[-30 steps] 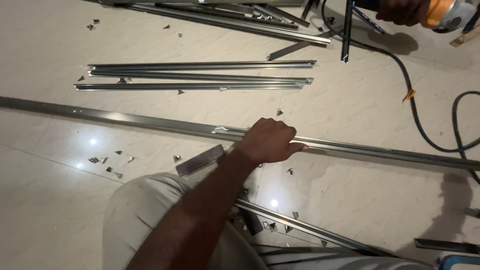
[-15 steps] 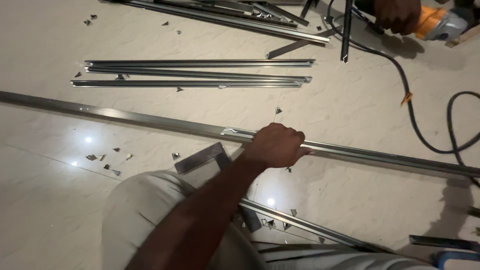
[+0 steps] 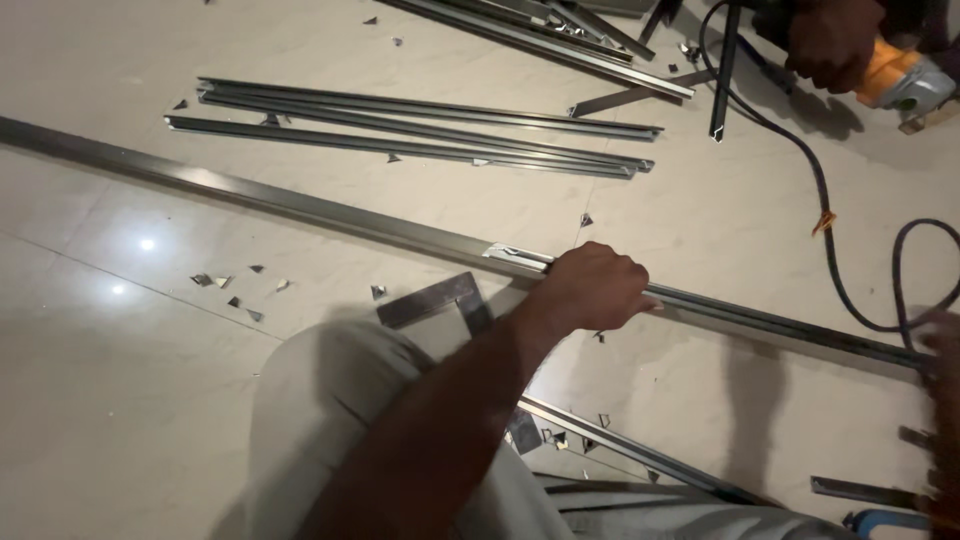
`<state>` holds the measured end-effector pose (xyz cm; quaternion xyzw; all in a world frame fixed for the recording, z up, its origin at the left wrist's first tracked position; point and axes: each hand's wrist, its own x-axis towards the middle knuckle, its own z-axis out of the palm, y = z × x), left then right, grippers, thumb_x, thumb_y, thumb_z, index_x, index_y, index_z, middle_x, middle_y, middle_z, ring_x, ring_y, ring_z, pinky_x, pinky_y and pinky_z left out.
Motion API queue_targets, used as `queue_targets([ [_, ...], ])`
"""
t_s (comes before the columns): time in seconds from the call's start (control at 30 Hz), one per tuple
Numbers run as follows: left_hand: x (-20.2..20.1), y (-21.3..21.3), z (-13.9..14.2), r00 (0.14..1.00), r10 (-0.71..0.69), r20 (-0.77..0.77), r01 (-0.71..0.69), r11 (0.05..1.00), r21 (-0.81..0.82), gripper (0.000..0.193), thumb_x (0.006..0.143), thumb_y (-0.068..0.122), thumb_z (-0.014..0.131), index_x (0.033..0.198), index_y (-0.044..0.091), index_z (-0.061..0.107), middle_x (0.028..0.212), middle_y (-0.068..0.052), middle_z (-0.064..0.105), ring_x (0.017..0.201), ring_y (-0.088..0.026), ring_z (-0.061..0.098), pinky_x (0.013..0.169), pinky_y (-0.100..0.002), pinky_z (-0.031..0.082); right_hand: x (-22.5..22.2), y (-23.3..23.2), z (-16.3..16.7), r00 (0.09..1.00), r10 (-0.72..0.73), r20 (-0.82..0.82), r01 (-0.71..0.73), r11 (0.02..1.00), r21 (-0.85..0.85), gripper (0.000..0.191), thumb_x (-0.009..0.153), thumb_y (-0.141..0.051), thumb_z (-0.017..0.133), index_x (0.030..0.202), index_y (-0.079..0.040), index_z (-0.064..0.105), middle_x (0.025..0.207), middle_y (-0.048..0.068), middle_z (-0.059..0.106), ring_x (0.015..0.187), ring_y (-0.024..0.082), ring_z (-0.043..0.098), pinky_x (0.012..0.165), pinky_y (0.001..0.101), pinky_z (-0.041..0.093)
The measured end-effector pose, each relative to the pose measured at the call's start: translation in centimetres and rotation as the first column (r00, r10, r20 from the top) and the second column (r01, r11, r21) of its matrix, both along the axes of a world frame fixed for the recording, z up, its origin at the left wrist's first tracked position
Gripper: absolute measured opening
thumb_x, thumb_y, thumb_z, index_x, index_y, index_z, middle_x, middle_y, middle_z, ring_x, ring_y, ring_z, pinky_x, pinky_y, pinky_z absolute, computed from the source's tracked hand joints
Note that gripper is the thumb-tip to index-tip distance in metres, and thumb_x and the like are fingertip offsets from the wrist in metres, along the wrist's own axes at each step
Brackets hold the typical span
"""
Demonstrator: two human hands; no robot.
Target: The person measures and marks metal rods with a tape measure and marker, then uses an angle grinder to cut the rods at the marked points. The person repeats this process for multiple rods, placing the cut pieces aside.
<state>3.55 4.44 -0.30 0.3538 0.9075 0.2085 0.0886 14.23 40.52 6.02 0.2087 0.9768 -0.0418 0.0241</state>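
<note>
My left hand (image 3: 595, 285) reaches over my grey-trousered knee (image 3: 330, 400) and closes on a long metal channel (image 3: 300, 205) that runs across the tiled floor from upper left to lower right. A steel try square (image 3: 440, 300) lies just left of that hand. My right hand (image 3: 942, 400) is only a blurred shape at the right edge, near the channel's far end. Its grip is unclear. At the top right another person's hand (image 3: 830, 40) holds an orange angle grinder (image 3: 900, 75).
A bundle of shorter metal channels (image 3: 420, 130) lies beyond the long one, with more profiles (image 3: 540, 35) at the top. The grinder's dark cable (image 3: 830, 240) loops down the right side. Small metal offcuts (image 3: 235, 290) are scattered on the tiles. Another channel (image 3: 620, 445) lies by my knee.
The view has shifted a little, so everything sits further right in frame. My left hand stays at the same spot on the long channel, with its fingers curled more tightly.
</note>
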Motion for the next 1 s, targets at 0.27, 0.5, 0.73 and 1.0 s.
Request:
queue_targets([
  [0.27,0.0,-0.2,-2.2,0.983,0.071,-0.172,-0.043,0.986,0.160,0.032,0.087,0.042,0.066,0.086,0.011,0.075,0.087,-0.010,0.076,0.090,-0.032,0.073,0.086,-0.044,0.054,-5.7,-16.1,-0.4,0.672,0.720,-0.175,-0.732,0.681,-0.013,0.040,0.076,-0.020,0.080,0.114,-0.010,0.073,0.108,0.009,0.075,0.077,0.028,0.073,0.065,0.0377,0.058],
  [0.5,-0.5,-0.3,-3.0,0.993,0.017,-0.115,-0.011,0.998,0.057,0.024,0.089,0.033,0.067,0.085,0.011,0.075,0.088,-0.010,0.076,0.088,-0.030,0.073,0.084,-0.043,0.055,-5.8,-16.1,-1.8,0.732,0.674,-0.099,-0.678,0.735,-0.018,0.022,0.084,-0.022,0.077,0.106,-0.017,0.077,0.101,0.000,0.076,0.077,0.026,0.072,0.066,0.0372,0.058],
  [0.73,-0.6,-0.3,-3.3,0.989,-0.004,-0.146,0.012,0.999,0.051,0.025,0.089,0.033,0.067,0.085,0.010,0.075,0.088,-0.010,0.076,0.089,-0.030,0.073,0.085,-0.043,0.055,-5.9,-16.1,-1.9,0.721,0.688,-0.082,-0.692,0.722,-0.020,0.024,0.083,-0.018,0.075,0.107,-0.017,0.076,0.099,0.000,0.075,0.074,0.027,0.071,0.063,0.0377,0.057],
  [1.0,-0.4,-0.6,-2.8,0.994,-0.002,-0.112,0.007,0.999,0.044,0.030,0.091,0.039,0.067,0.087,0.010,0.076,0.091,-0.009,0.076,0.092,-0.030,0.073,0.086,-0.043,0.054,-6.1,-16.0,-2.4,0.733,0.680,-0.035,-0.681,0.732,-0.029,0.020,0.086,-0.022,0.075,0.105,-0.017,0.077,0.098,0.002,0.076,0.078,0.026,0.073,0.067,0.0373,0.058],
])
